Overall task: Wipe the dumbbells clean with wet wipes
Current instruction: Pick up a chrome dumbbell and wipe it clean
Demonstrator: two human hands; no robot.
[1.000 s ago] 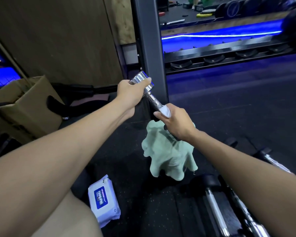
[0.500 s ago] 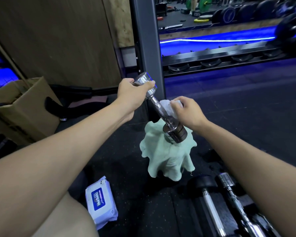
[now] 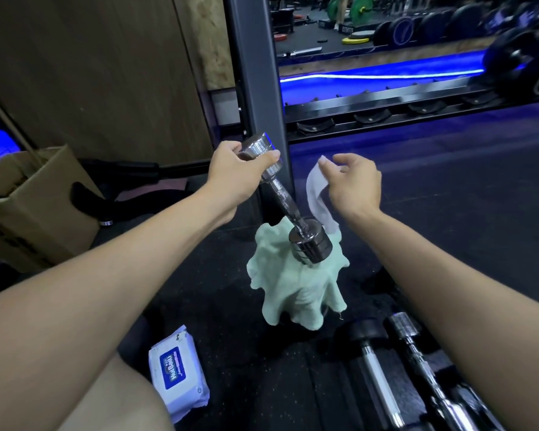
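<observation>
My left hand (image 3: 235,174) grasps the upper head of the chrome dumbbell (image 3: 285,200), fingers curled round it, so the bar slants down and its lower head rests on the green towel (image 3: 296,287) — this keeps the handle free for wiping. My right hand (image 3: 353,181) pinches the wet wipe (image 3: 316,194) just beside the handle. Nearer me lie the wipes pack (image 3: 176,371) and two more dumbbells (image 3: 417,368); nothing blocks the handle.

Frame centre: dumbbell (image 3: 288,202) tilted, upper end in the left hand (image 3: 235,175), lower end over a cloth (image 3: 296,286) on the floor. Right hand (image 3: 353,181), right of the handle, holds a wipe (image 3: 318,195). Wipes pack (image 3: 178,374) lower left. Cardboard box (image 3: 35,206) far left. Two more dumbbells (image 3: 408,368) lower right. Rack (image 3: 386,107) upper right.
</observation>
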